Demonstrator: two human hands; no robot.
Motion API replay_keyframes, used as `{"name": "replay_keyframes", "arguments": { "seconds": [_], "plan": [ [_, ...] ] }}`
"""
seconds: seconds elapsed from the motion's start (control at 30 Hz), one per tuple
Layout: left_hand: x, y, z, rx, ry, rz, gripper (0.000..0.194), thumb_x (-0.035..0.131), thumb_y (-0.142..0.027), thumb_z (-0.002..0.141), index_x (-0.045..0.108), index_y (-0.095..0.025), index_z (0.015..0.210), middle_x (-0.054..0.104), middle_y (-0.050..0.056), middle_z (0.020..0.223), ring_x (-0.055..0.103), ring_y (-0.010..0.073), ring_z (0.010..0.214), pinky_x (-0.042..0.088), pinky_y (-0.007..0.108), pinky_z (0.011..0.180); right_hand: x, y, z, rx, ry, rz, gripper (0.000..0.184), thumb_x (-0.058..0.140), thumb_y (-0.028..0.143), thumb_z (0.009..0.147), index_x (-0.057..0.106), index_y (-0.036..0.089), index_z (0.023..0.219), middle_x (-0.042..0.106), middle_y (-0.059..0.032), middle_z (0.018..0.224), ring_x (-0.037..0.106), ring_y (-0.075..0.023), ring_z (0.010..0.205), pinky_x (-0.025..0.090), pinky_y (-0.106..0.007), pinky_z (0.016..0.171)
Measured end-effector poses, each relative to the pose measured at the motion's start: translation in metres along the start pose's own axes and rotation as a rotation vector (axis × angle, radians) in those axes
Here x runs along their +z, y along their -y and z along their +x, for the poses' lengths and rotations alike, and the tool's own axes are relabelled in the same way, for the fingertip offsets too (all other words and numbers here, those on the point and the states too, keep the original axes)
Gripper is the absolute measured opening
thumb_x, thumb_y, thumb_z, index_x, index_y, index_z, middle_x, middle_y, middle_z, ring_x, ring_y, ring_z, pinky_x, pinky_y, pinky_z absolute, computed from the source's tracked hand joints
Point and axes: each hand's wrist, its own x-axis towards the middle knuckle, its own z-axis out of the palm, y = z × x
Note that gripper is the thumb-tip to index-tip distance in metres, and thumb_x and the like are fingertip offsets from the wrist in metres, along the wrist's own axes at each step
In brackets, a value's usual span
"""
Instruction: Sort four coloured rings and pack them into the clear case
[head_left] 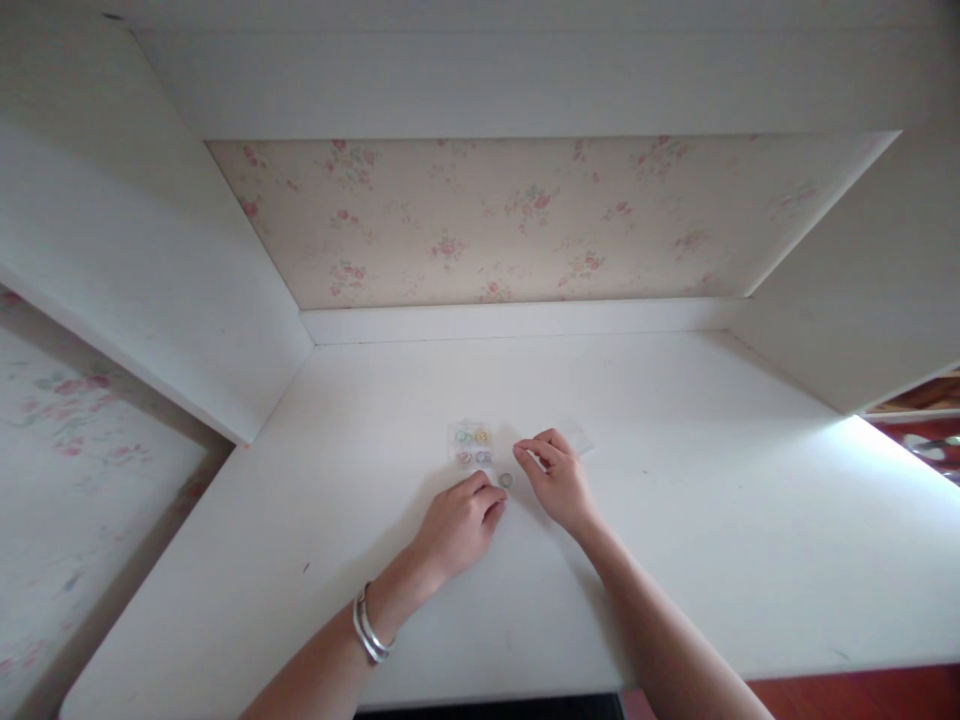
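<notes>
My left hand (463, 522) rests on the white desk with its fingers curled together, its fingertips beside a small greyish ring-shaped piece (506, 481). Whether those fingers hold anything is hidden. Across from it, my right hand (556, 480) hovers with thumb and index finger pinched; anything between them is too small to make out. Just beyond my left hand lies a small clear compartment box (452, 445), with little ring-like pieces in green, yellow, pinkish and bluish tones. A clear, flat plastic piece (581, 438), perhaps a lid, lies behind my right hand.
The white desk (735, 520) has side panels (187, 260) at left and right and a raised back edge (517, 319). A low shelf board (525, 85) spans above. A tiny dark speck (306, 567) lies left of my left forearm.
</notes>
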Motion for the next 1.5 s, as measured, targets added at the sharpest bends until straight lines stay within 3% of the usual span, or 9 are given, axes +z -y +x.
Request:
{"name": "replay_keyframes", "arguments": {
  "seconds": [0.23, 0.43, 0.77, 0.93, 1.1, 1.3, 1.5],
  "plan": [
    [0.003, -0.007, 0.012, -0.003, 0.019, 0.108, 0.022, 0.042, -0.028, 0.092, 0.062, -0.024, 0.102, 0.060, 0.003, 0.096, 0.060, 0.0155, 0.086, 0.048, 0.026, 0.075, -0.006, -0.001, -0.001, 0.031, 0.032, -0.016, 0.021, 0.053, 0.034, 0.087, 0.070, 0.022, 0.086, 0.055, -0.0019, 0.080, 0.053, -0.0118, 0.068, 0.042, -0.023, 0.058],
    [0.006, -0.008, 0.019, -0.018, 0.028, 0.181, 0.025, 0.036, -0.027, 0.094, 0.061, -0.022, 0.092, 0.059, 0.003, 0.093, 0.060, 0.0162, 0.085, 0.047, 0.026, 0.071, -0.009, 0.001, -0.002, 0.033, 0.072, -0.018, 0.021, 0.052, 0.034, 0.087, 0.070, 0.023, 0.086, 0.056, -0.0019, 0.082, 0.053, -0.0118, 0.067, 0.043, -0.024, 0.060],
    [0.007, -0.006, 0.011, -0.009, 0.024, 0.098, 0.022, 0.039, -0.022, 0.093, 0.060, -0.021, 0.089, 0.059, 0.002, 0.092, 0.061, 0.0150, 0.081, 0.045, 0.025, 0.070, -0.016, -0.005, -0.003, -0.039, 0.161, -0.052, 0.019, 0.053, 0.030, 0.087, 0.070, 0.023, 0.086, 0.058, -0.0019, 0.083, 0.053, -0.0106, 0.065, 0.042, -0.024, 0.063],
    [-0.007, -0.002, 0.009, -0.026, -0.063, -0.003, 0.017, 0.042, -0.023, 0.093, 0.059, -0.021, 0.088, 0.059, 0.002, 0.090, 0.059, 0.0141, 0.081, 0.044, 0.024, 0.071, -0.023, -0.006, -0.004, -0.100, 0.350, -0.038, 0.016, 0.054, 0.026, 0.086, 0.070, 0.022, 0.085, 0.060, -0.0019, 0.081, 0.054, -0.0106, 0.066, 0.041, -0.023, 0.063],
    [-0.021, 0.009, 0.025, -0.033, -0.150, 0.014, 0.017, 0.043, -0.023, 0.092, 0.059, -0.021, 0.086, 0.059, 0.002, 0.089, 0.058, 0.0137, 0.083, 0.044, 0.024, 0.075, -0.024, -0.005, -0.006, -0.180, 0.561, -0.082, 0.015, 0.057, 0.025, 0.084, 0.070, 0.025, 0.090, 0.062, -0.0006, 0.086, 0.056, -0.0101, 0.069, 0.041, -0.022, 0.065],
    [-0.022, 0.023, 0.045, -0.037, -0.128, 0.111, 0.021, 0.043, -0.023, 0.092, 0.061, -0.021, 0.083, 0.059, 0.002, 0.089, 0.058, 0.0134, 0.080, 0.044, 0.024, 0.071, -0.024, -0.006, -0.007, -0.205, 0.591, -0.171, 0.014, 0.057, 0.027, 0.085, 0.071, 0.027, 0.086, 0.061, 0.0006, 0.087, 0.056, -0.0099, 0.072, 0.040, -0.022, 0.070],
    [-0.026, 0.030, 0.033, -0.075, -0.197, 0.011, 0.021, 0.043, -0.027, 0.092, 0.063, -0.022, 0.088, 0.060, 0.002, 0.090, 0.059, 0.0134, 0.080, 0.045, 0.025, 0.075, -0.023, 0.001, -0.007, -0.220, 0.617, -0.271, 0.020, 0.049, 0.022, 0.089, 0.068, 0.024, 0.085, 0.060, -0.0002, 0.088, 0.056, -0.0113, 0.079, 0.036, -0.025, 0.078]
  ]
}}
